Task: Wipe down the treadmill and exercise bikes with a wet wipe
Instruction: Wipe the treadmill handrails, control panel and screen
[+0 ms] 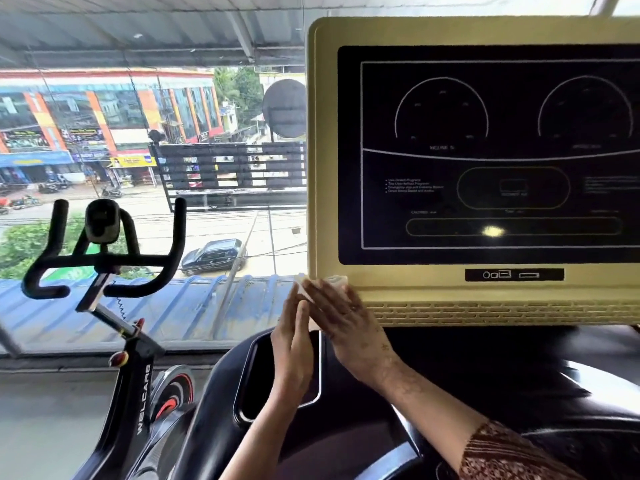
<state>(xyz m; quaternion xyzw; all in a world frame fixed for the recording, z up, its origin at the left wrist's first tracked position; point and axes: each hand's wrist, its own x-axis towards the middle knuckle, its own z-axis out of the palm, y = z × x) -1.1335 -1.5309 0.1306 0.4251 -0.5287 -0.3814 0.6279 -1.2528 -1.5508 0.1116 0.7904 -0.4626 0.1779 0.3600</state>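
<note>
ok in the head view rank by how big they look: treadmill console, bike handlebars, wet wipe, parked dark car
1. treadmill console
2. bike handlebars
3. parked dark car
4. wet wipe, mostly hidden by the hands

The console's nearness inflates it; the car is far off.

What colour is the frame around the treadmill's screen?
Pale yellow frame around a black screen, clearest in the head view.

**Wipe at the console's lower left corner**

A white wet wipe (334, 283) is pressed against the bottom left corner of the treadmill console (478, 289), a pale yellow frame around a dark, unlit display panel (two dial outlines are printed on it). Most of the wipe is hidden. To the left, a black exercise bike (136, 382) with curved black handlebars is seen standing upright beside the window.
</note>
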